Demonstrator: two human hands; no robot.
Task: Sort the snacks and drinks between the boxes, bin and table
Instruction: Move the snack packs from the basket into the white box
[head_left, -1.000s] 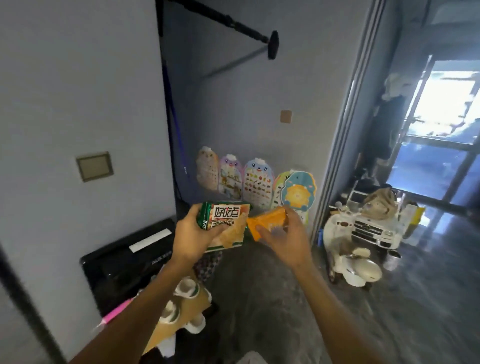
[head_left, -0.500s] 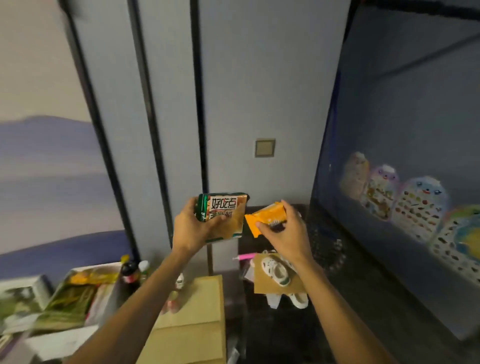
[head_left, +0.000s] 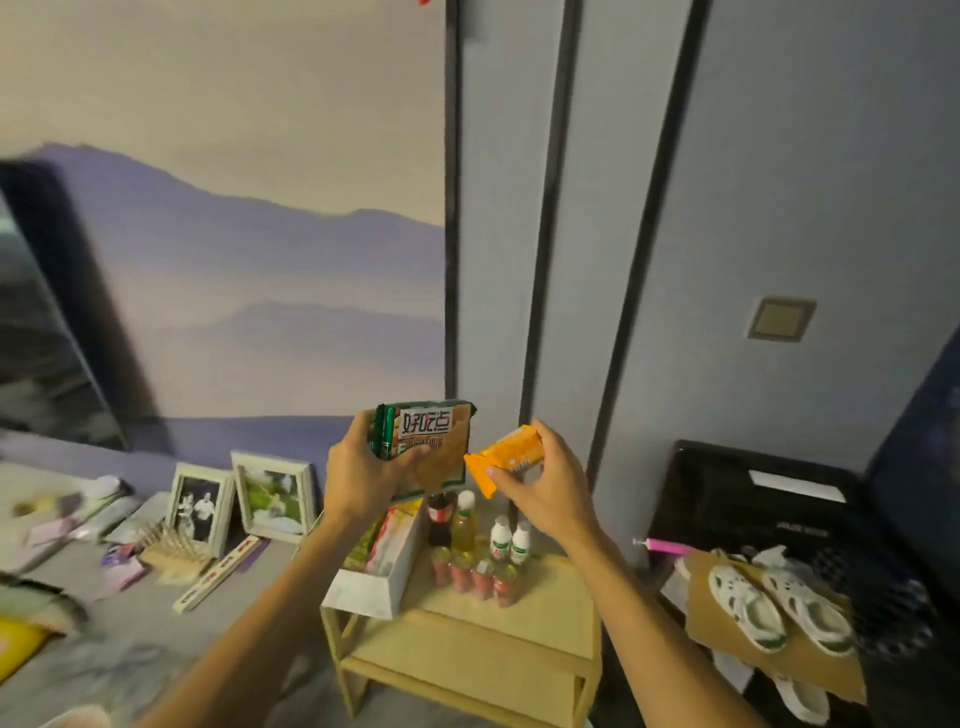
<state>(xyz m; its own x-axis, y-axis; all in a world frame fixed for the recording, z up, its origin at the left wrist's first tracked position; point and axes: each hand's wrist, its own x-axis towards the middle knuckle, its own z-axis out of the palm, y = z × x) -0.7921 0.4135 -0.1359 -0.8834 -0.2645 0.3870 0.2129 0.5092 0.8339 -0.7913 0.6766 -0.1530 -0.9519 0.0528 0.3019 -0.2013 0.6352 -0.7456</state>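
The left hand (head_left: 363, 478) is raised before the wall, fingers and thumb curled round a green biscuit packet (head_left: 431, 441) whose printed face is turned to the camera. Just beside it the right hand (head_left: 545, 483) pinches a small orange packet (head_left: 506, 457) between thumb and fingers; the two packets almost touch. Below them stands a low wooden bench (head_left: 545, 597) carrying a white box (head_left: 371, 590) of snacks at its left end and, next to it, a cluster of drink bottles (head_left: 463, 525). Two photo frames (head_left: 274, 496) lean against the wall at left; white shoes (head_left: 779, 603) lie on cardboard at right
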